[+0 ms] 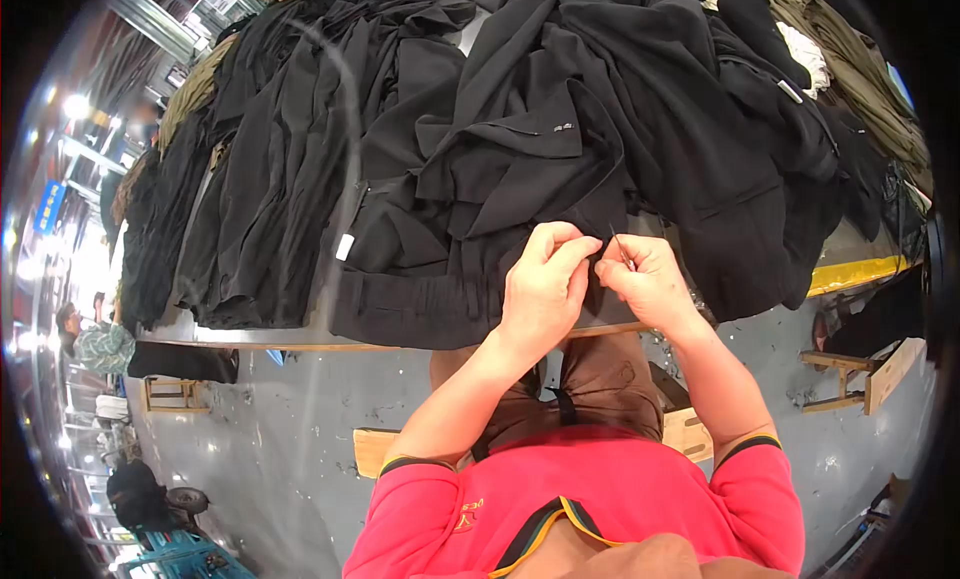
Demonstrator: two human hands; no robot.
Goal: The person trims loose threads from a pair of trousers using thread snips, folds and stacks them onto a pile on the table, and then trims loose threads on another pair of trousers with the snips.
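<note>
1. Closest of all, the person is wearing a red shirt (pixel 600 489) with dark and yellow trim, and brown pants (pixel 612 374). Pale wood from a seat (pixel 374 449) is peeking out beside the legs.
2. Next, the left hand (pixel 545 284) is bending its fingers in and pinching a bit of a black garment (pixel 598 204) between thumb and finger, just above the front edge of the table (pixel 600 330).
3. Right beside it, the right hand (pixel 648 279) is curling around a thin dark tool (pixel 624 253). The tip is pointing up and away, near the left fingertips.
4. The black garment is lying on the table, in front of both hands. A gathered waistband (pixel 415 309) is resting along the edge, to the left.
5. Around it, more black clothes (pixel 265 179) are lying in big, wrinkly heaps. A small white tag (pixel 345 247) is showing.
6. Off to the right, a small wooden stool (pixel 845 381) is standing on the gray floor (pixel 300 409).
7. Farther back, green clothes (pixel 850 74) are lying at the right. Far left, another person (pixel 103 345) is wearing a spotty green top, and a blue sign (pixel 49 207) is hanging.
</note>
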